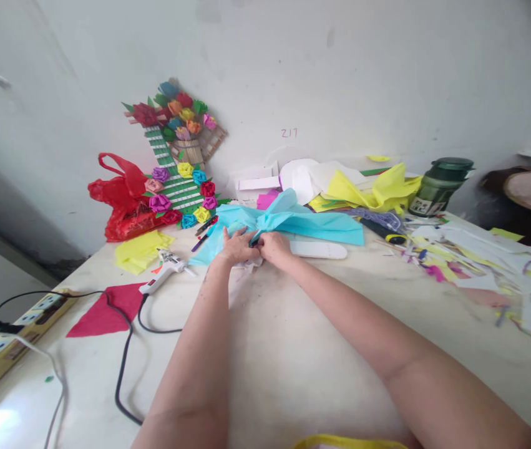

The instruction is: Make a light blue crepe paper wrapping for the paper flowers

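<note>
A sheet of light blue crepe paper (326, 226) lies crumpled on the table, its middle bunched up. My left hand (238, 247) rests on its near edge with the fingers spread. Close beside it, my right hand (274, 248) is closed at the edge of the paper. A small dark object (254, 239) shows between the two hands; its kind is too small to make out. Partly under the paper, a white rounded strip (321, 250) sticks out to the right. Some crumpled whitish material shows below my left hand.
At left are a white glue gun (165, 274), red paper (108, 310), yellow paper (143, 251), a power strip (24, 333) and cords. A paper-flower craft (181, 162) leans on the wall by a red bag (127, 199). Right: cutter (382, 231), green bottle (440, 186), paper scraps (485, 255).
</note>
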A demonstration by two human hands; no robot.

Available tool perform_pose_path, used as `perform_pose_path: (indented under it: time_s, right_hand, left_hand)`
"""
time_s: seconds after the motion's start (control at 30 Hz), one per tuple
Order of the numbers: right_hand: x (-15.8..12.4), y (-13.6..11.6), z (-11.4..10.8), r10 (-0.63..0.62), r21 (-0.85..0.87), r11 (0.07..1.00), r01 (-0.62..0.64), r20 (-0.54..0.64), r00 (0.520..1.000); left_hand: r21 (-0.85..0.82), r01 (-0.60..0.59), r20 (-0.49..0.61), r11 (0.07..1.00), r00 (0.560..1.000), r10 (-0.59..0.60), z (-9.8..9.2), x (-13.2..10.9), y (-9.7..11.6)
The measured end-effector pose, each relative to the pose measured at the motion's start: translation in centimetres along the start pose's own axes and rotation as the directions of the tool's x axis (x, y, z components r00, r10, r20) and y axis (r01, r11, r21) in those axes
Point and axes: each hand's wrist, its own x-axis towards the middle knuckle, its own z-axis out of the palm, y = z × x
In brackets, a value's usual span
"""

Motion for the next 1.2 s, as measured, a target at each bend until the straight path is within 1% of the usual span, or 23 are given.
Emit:
perform_pose_path:
  time_s: [0.07,0.2,0.37,0.47,0.53,0.7,0.83,0.9,1.0,1.03,1.1,1.17,1.2]
  right_hand:
    - [0.0,0.0,-0.2,0.0,0.014,1.0,0.0,0.013,1.0]
    - [-0.1,0.3,-1.1,-0.078,0.031,0.997,0.076,0.074,0.994]
    - [-1.1,0.6,-1.7,-0.157,-0.033,0.987,0.159,0.052,0.986]
    - [-1.6,0.4,-1.3,-0.238,-0.032,0.97,0.24,0.052,0.97]
    - [-1.6,0.3,-0.9,-0.27,-0.032,0.962,0.271,0.031,0.962]
    - [-1.4,0.1,0.5,-0.28,-0.051,0.959,0.278,-0.049,0.959]
    - [-1.3,0.0,1.0,-0.303,-0.051,0.953,0.3,-0.062,0.951]
    - [-1.2,0.2,0.6,-0.332,-0.047,0.943,0.33,-0.032,0.943]
    - [-0.8,0.9,-0.8,-0.366,0.008,0.93,0.366,0.078,0.927]
    - [-0.6,1.2,-1.4,-0.366,0.041,0.931,0.364,0.101,0.925]
    - [-0.5,1.8,-2.5,-0.342,0.096,0.938,0.332,0.108,0.933]
    - [-0.4,2.0,-3.2,-0.319,0.114,0.945,0.306,0.117,0.941]
    - [-0.5,2.0,-3.4,-0.318,0.104,0.947,0.305,0.139,0.938]
  left_hand:
    - [0.02,-0.018,-0.013,1.0,1.0,0.018,0.2,0.0,0.0]
    - [0.017,-0.05,-0.038,0.999,0.998,0.051,0.3,-0.1,-0.2]
    - [0.019,-0.056,-0.037,0.998,0.998,0.057,0.3,-0.1,-0.3]
    - [0.039,-0.057,-0.04,0.998,0.997,0.059,0.3,-0.1,-0.4]
    - [0.057,-0.068,-0.036,0.996,0.997,0.07,0.3,-0.1,-0.5]
    - [0.057,-0.061,0.05,0.997,0.997,0.058,-0.2,-0.1,-0.4]
    - [0.068,-0.087,0.055,0.994,0.995,0.084,-0.1,0.0,-0.4]
    - [0.08,-0.097,0.041,0.992,0.995,0.094,0.1,0.0,-0.5]
    - [0.088,-0.109,0.016,0.99,0.994,0.108,0.3,0.1,-0.6]
    - [0.09,-0.112,0.008,0.99,0.994,0.111,0.4,0.1,-0.6]
    - [0.095,-0.112,-0.004,0.989,0.994,0.113,0.4,0.1,-0.7]
    - [0.1,-0.111,-0.013,0.989,0.994,0.112,0.4,0.1,-0.8]
    - [0.099,-0.114,-0.017,0.989,0.993,0.116,0.4,0.1,-0.8]
